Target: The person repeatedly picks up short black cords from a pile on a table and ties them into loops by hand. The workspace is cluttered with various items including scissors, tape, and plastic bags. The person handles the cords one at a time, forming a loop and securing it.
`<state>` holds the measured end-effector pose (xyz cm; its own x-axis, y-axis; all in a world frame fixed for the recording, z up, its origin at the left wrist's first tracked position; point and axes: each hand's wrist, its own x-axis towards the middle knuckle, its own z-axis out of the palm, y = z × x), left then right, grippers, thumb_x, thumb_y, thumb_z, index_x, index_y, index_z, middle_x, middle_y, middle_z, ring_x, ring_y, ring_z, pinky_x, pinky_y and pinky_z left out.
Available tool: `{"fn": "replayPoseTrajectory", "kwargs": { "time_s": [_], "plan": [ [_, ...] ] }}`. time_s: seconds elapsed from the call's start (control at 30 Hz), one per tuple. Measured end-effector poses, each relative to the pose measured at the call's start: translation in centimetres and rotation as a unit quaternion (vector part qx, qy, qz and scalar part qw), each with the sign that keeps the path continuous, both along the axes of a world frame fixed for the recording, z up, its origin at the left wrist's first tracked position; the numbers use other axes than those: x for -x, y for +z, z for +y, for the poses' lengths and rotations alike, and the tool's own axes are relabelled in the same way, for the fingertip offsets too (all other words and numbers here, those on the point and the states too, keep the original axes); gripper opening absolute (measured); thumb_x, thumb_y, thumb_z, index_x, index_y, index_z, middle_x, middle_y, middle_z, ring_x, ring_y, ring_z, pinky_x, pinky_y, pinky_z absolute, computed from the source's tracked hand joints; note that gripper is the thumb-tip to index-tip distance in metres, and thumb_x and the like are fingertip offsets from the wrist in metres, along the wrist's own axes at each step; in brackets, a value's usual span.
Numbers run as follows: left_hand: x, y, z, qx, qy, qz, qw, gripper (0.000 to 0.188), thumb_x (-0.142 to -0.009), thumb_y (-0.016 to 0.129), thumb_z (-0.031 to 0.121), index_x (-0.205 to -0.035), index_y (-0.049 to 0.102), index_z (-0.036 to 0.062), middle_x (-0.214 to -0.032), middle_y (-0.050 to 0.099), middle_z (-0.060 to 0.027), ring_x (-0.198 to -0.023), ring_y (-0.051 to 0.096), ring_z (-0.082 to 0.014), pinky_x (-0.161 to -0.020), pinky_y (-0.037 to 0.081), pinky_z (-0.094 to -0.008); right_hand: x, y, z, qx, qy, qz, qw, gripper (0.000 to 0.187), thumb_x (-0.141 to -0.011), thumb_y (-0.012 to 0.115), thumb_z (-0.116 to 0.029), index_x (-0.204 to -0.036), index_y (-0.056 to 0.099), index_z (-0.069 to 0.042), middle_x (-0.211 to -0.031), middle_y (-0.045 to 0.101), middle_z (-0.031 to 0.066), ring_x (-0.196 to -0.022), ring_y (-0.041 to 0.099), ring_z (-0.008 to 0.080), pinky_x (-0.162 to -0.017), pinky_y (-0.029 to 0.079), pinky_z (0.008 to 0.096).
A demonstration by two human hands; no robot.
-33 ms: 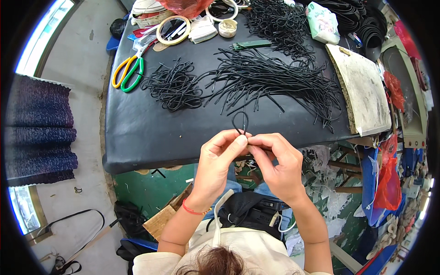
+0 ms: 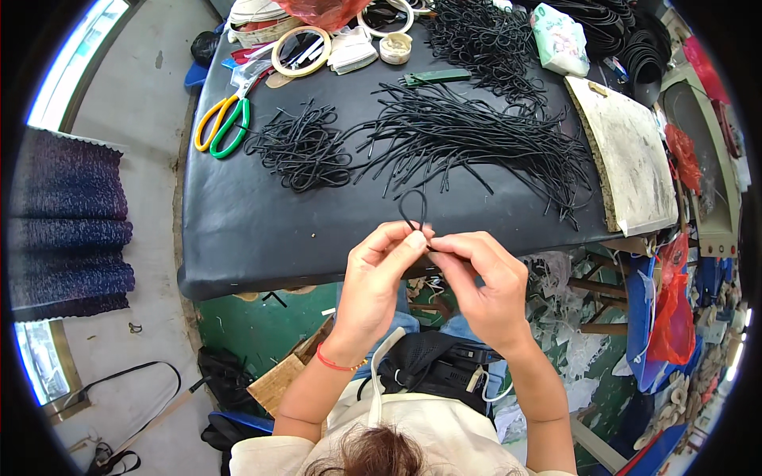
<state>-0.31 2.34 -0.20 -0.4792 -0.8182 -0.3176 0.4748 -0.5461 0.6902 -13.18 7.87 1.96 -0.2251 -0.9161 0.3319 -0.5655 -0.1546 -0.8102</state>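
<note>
A thin black cord [image 2: 403, 208] forms a small upright loop above my fingertips, near the front edge of the black-covered table [image 2: 262, 238]. My left hand [image 2: 379, 266] pinches the base of the loop between thumb and forefinger. Close against it, my right hand [image 2: 480, 274] is closed, thumb and forefinger on the cord just below the loop. The fingers hide the cord's ends. Beyond my hands lies a spread bundle of straight black cords [image 2: 484, 139]. To its left sits a smaller heap of looped black cords [image 2: 305, 151].
Scissors [image 2: 230, 127] with yellow and green handles lie at the table's left. Tape rings [image 2: 302, 51], a small round tub [image 2: 394, 48] and a green strip [image 2: 436, 77] stand at the back. A tangled cord pile [image 2: 480, 47] and a pale board [image 2: 623, 151] are on the right.
The loop has tilted slightly left and its inside looks emptier; a cord end that stood up through it no longer shows. My right hand has shifted slightly right.
</note>
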Motion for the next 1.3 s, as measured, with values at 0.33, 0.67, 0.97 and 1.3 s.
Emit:
{"fn": "replayPoseTrajectory", "kwargs": {
  "time_s": [0.33,0.67,0.97,1.3],
  "plan": [
    [-0.9,-0.1,-0.4,-0.029,-0.086,-0.017,0.996,0.014,-0.085,0.059,0.009,-0.095,0.061,-0.0002,-0.084,0.062,-0.0029,-0.069,0.053,-0.0071,-0.068,0.045,-0.0218,1.6,-0.5,0.0,0.105,-0.01,0.182,0.978,0.025,-0.066,0.069,0.004,-0.088,0.059,0.0,-0.078,0.055,0.009,-0.065,0.054,0.0231,-0.054,0.044,0.0319],
    [-0.7,0.2,0.2,0.052,-0.127,-0.049,0.989,0.014,-0.084,0.061,0.009,-0.092,0.064,-0.0021,-0.08,0.062,-0.0021,-0.072,0.052,-0.005,-0.064,0.042,-0.0201,0.7,-1.1,0.0,0.134,-0.044,0.136,0.981,0.022,-0.067,0.069,0.003,-0.085,0.058,-0.001,-0.078,0.054,0.009,-0.065,0.053,0.0239,-0.054,0.044,0.0323],
    [-1.1,1.5,-0.5,0.338,-0.18,-0.345,0.857,0.013,-0.081,0.059,0.006,-0.091,0.063,-0.0018,-0.081,0.065,-0.009,-0.068,0.058,-0.0133,-0.06,0.044,-0.0246,2.3,3.7,1.4,0.018,0.098,0.324,0.941,0.015,-0.066,0.062,-0.005,-0.081,0.058,-0.002,-0.075,0.048,0.0066,-0.067,0.048,0.0206,-0.06,0.037,0.031],
    [-1.9,0.8,-1.4,0.146,-0.195,-0.111,0.964,0.02,-0.085,0.059,0.008,-0.102,0.058,-0.003,-0.091,0.061,-0.0032,-0.083,0.056,-0.0074,-0.073,0.046,-0.022,3.4,0.2,0.5,-0.133,0.115,-0.092,0.98,0.01,-0.081,0.059,-0.003,-0.09,0.062,0.001,-0.073,0.053,0.0073,-0.06,0.05,0.0147,-0.054,0.04,0.0256]
  ]
}}
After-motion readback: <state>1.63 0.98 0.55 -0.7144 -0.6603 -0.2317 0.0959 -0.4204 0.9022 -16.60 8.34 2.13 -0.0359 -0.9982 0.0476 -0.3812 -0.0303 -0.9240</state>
